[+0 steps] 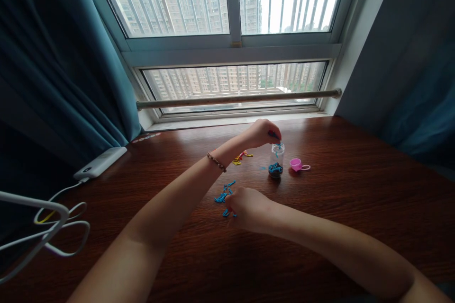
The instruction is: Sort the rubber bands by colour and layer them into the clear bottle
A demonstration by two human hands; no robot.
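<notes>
My left hand (263,133) is above the mouth of a small clear jar (278,154), its fingers closed on blue paper clips (273,134). One blue clip hangs down from the fingertips into the jar's opening. More blue paper clips (275,169) lie at the bottom of the jar, which stands upright. Lower down, my right hand (249,208) rests on the table with curled fingers beside a loose pile of blue paper clips (221,197). Its fingertips are partly hidden, so whatever they pinch cannot be made out.
A pink lid with a loop handle (295,164) lies right of the jar. Yellow and red clips (237,160) sit behind my left forearm. On the left, a white power strip (101,162) and looped white cables (62,232) occupy the wooden table (348,208). A window is behind.
</notes>
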